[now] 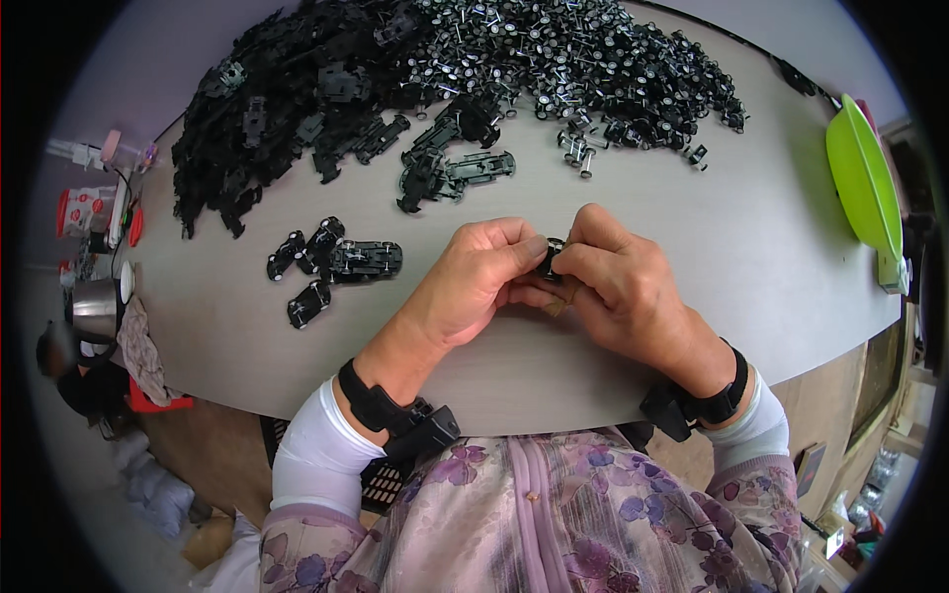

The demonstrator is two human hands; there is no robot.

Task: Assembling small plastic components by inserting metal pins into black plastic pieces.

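Observation:
Near the table's front edge, a small black toy car chassis (552, 259) is pinched between my two hands, mostly covered by fingers. My left hand (482, 275) grips it from the left with thumb and fingers. Closed on its other side is my right hand (621, 280), thumb and fingertips pressed against it. Whether a wheel axle is also between the fingers cannot be made out. To the left of my hands lie several black chassis with wheels on, including a larger one (366, 260) and a smaller one beside it (308, 303).
Black chassis parts form a big heap (287, 109) at the far left. A pile of wheel-and-axle sets (593, 69) adjoins it on the right, with loose chassis (481, 168) in front. A green basin (862, 178) stands at the right edge, a metal kettle (96, 308) at the left.

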